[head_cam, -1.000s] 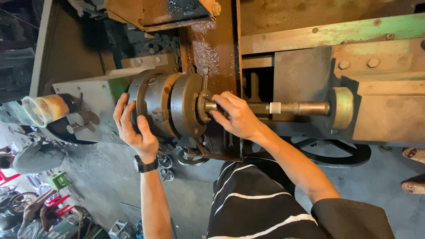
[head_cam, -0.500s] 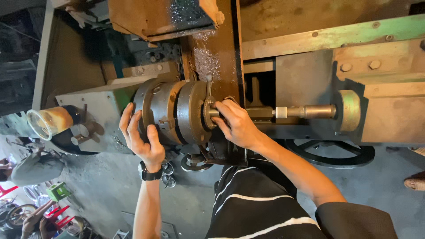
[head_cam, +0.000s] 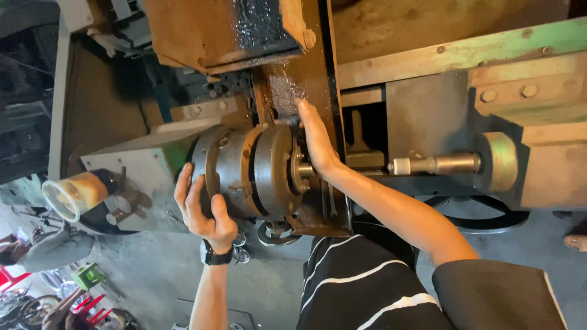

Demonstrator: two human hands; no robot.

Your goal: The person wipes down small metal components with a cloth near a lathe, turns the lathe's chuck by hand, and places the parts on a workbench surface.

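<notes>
Our left hand (head_cam: pixel 205 211) cups the chuck (head_cam: pixel 251 171) rim; right hand (head_cam: pixel 318 137) lies flat on its face, carriage (head_cam: pixel 306 79) crowding behind, tailstock spindle (head_cam: pixel 437 164) well apart.

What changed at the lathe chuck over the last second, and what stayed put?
The right hand let go of the shaft end at the chuck face and now lies open and flat across that face, fingers toward the carriage. The left hand stays cupped on the chuck's rim. The tailstock spindle is unchanged.
</notes>
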